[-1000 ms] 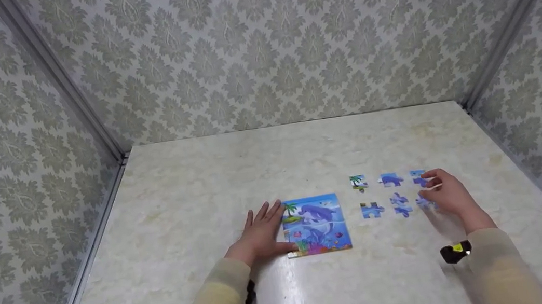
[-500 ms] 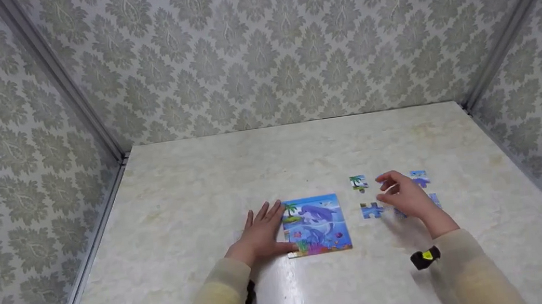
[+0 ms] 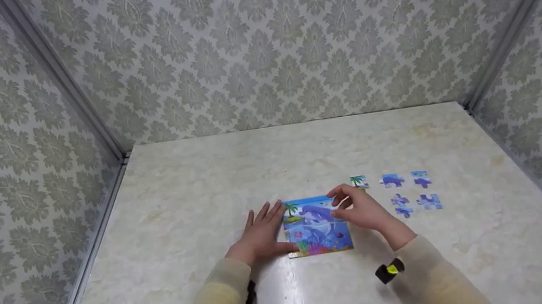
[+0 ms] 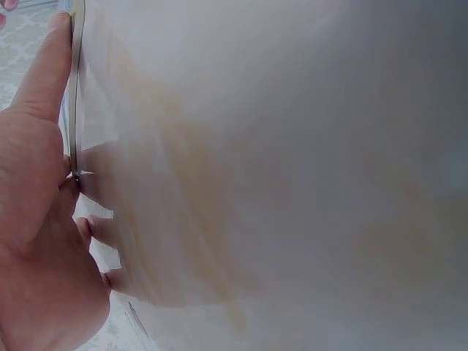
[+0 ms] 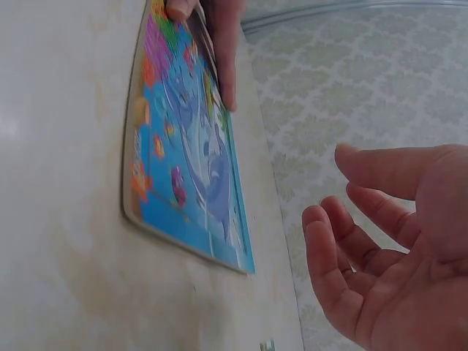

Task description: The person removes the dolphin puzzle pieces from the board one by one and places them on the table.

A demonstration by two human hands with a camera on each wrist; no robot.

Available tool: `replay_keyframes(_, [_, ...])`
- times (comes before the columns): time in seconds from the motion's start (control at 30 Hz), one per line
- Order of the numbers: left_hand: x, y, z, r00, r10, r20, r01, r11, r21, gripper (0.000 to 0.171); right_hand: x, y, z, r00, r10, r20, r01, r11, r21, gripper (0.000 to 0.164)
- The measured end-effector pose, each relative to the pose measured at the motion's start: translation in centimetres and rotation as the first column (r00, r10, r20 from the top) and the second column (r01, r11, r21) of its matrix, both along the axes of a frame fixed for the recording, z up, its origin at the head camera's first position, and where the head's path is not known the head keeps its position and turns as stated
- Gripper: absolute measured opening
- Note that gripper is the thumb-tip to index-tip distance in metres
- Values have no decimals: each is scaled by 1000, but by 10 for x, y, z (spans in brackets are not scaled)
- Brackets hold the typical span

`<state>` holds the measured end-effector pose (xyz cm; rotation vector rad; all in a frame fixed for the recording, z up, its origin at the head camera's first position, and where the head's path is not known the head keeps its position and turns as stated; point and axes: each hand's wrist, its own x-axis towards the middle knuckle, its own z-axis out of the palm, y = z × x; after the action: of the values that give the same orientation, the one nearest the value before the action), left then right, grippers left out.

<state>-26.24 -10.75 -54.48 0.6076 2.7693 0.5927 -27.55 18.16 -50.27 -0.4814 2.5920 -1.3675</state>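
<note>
A square dolphin jigsaw puzzle [image 3: 317, 229] lies on the table, with its sea picture facing up. My left hand [image 3: 260, 234] rests along its left edge, fingers spread straight and the thumb over the lower left corner. Above the puzzle's upper right part is my right hand [image 3: 359, 208], its fingers loosely bent. In the right wrist view a gap shows between thumb and fingers, and that hand [image 5: 395, 241] holds nothing. A loose palm-tree piece [image 3: 358, 181] is just beyond the right hand, partly covered. The piece below it is hidden by the hand.
To the right lie loose jigsaw pieces: a dolphin piece [image 3: 392, 180], a blue-purple piece [image 3: 420, 179], a narrow piece [image 3: 402, 205] and another blue piece [image 3: 430, 201]. Patterned walls [image 3: 257, 44] enclose the marble-look table [image 3: 231, 167] at the back and sides.
My right hand has moved left, from the far right loose pieces across the others to the puzzle's right side. The left hand and the puzzle have stayed in place.
</note>
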Motion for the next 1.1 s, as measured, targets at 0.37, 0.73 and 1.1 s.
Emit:
replay_keyframes(0.37, [0, 0, 1, 1000, -3, -19, 3, 1000, 15, 109, 16, -58, -21, 995, 27, 92, -25, 1000, -16, 34])
replay_keyframes(0.73, [0, 0, 1, 1000, -8, -14, 8, 1000, -7, 107, 20, -75, -33, 995, 35, 93, -46, 993, 113, 44])
replay_keyframes(1.1, [1, -1, 6, 1000, -16, 7, 15, 1000, 2, 111, 18, -83, -35, 997, 64, 52, -73, 977, 199, 42])
